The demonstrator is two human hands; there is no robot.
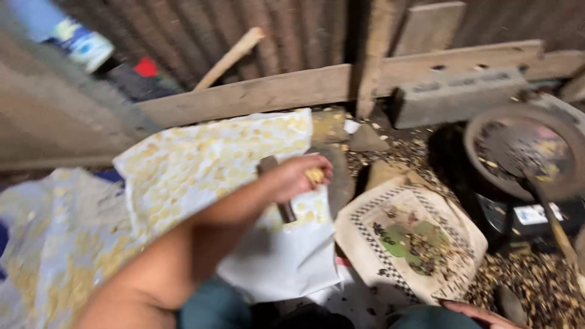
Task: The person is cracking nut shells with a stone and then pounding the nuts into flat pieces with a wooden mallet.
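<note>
The left hand reaches out over a white sheet that lies on the ground. The hand is closed around a small yellow lump, which looks like a bunch of corn kernels. A dark stick-like tool also pokes out above and below the hand, so the hand seems to grip it too. The picture is blurry, so it is hard to be sure what the tool is.

Lots of yellow kernels are already spread out on the white sheet. More lie on a second sheet at the near left. So a good deal looks done, and the lump in the hand has not been put down yet.

Only a small part of the right hand shows at the bottom edge. You cannot tell if it is open or closed, and nothing can be seen in it.

To the right lies a flat woven bag with a checked edge, with dark bits on it. Past it is a round dark pan with a long wooden handle. Husks and scraps cover the ground there. A wooden plank and a grey concrete block stand along the metal wall behind. Nothing blocks the left hand.
</note>
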